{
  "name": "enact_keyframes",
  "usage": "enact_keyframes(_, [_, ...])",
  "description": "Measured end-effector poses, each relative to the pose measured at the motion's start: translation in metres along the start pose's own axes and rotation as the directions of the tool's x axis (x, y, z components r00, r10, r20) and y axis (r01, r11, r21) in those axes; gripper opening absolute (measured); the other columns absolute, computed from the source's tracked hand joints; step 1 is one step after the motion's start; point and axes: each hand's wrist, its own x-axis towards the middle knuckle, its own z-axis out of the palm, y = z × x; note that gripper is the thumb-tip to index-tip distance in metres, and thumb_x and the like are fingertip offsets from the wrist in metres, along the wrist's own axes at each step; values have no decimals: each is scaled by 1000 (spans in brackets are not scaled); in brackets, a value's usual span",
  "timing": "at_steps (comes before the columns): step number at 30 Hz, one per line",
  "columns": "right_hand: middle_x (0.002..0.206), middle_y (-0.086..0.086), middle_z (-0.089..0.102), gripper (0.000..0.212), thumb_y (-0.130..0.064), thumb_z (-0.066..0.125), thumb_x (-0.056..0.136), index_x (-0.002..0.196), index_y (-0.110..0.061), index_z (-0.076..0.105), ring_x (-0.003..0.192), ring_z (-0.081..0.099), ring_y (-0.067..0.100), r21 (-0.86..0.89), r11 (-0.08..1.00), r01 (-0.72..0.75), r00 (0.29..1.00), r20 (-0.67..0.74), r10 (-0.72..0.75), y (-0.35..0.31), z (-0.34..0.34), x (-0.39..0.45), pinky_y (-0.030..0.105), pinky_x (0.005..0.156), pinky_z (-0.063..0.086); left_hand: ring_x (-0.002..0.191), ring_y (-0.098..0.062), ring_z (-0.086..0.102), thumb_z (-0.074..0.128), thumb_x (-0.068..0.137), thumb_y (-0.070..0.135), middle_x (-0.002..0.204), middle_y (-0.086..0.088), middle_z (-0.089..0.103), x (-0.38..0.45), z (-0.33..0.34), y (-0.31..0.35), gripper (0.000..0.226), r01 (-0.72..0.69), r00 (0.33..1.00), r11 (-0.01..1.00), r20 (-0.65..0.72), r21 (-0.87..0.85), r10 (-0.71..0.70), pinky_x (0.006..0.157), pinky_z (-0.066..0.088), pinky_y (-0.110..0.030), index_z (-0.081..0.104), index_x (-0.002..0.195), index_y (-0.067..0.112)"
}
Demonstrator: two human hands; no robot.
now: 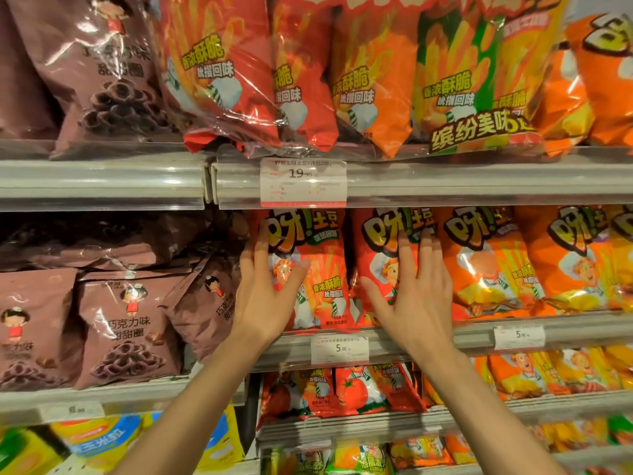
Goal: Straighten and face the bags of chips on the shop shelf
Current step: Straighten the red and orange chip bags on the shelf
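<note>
Both hands lie flat and open, fingers spread, gripping nothing. The left hand (262, 293) presses its palm against the front of the left red chip bag (318, 269), fingers reaching over that bag's left edge. The right hand (416, 296) rests on the front of the second red chip bag (376, 255), just beside the first. Both bags stand upright, faces forward, at the left end of the middle shelf (479, 332), touching its front rail. Orange chip bags (486, 265) continue along the same shelf toward its right end. A price label (339, 349) reading 5.90 sits on the rail below the two hands. Brown chocolate-ring snack bags (126, 323) occupy the adjoining shelf section on the left; one leans rightward toward the red bags.
</note>
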Motion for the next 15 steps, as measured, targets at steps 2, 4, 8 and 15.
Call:
enact_keyframes(2, [162, 21, 21, 87, -74, 34, 93, 157, -16, 20, 152, 14, 38, -14, 1000, -2, 1000, 19, 2, 0, -1, 0, 58, 121, 18, 136, -32, 44, 49, 90, 69, 161, 2, 17, 0, 0, 1, 80, -6, 1000, 1000, -1, 31, 6, 104, 41, -46, 6, 153, 47])
enact_keyframes(4, [164, 19, 16, 85, -74, 28, 94, 158, -19, 20, 154, 8, 35, -2, 1000, -13, 999, 33, 13, -1, -4, 4, 58, 123, 8, 135, -30, 44, 46, 90, 70, 161, 2, 15, 0, 1, 0, 78, 2, 1000, 999, 6, 44, -2, 103, 41, -44, 8, 154, 46])
enact_keyframes(8, [164, 16, 22, 71, -63, 25, 101, 156, -20, 28, 154, 11, 34, 16, 999, 28, 999, -33, -27, -2, -8, 9, 56, 123, 9, 148, -30, 21, 45, 99, 58, 161, -7, 15, -5, -2, -1, 62, -184, 971, 960, -112, 210, 210, 119, 25, -48, 25, 153, 35])
enact_keyframes(15, [158, 20, 34, 66, -54, 28, 103, 154, -13, 34, 150, 22, 38, -79, 997, 14, 1000, -20, -16, -4, 0, 8, 57, 120, 19, 152, -34, 16, 36, 101, 54, 161, -15, 26, -6, 17, 1, 58, -363, 912, 730, 59, 580, 406, 120, 19, -56, 43, 147, 20])
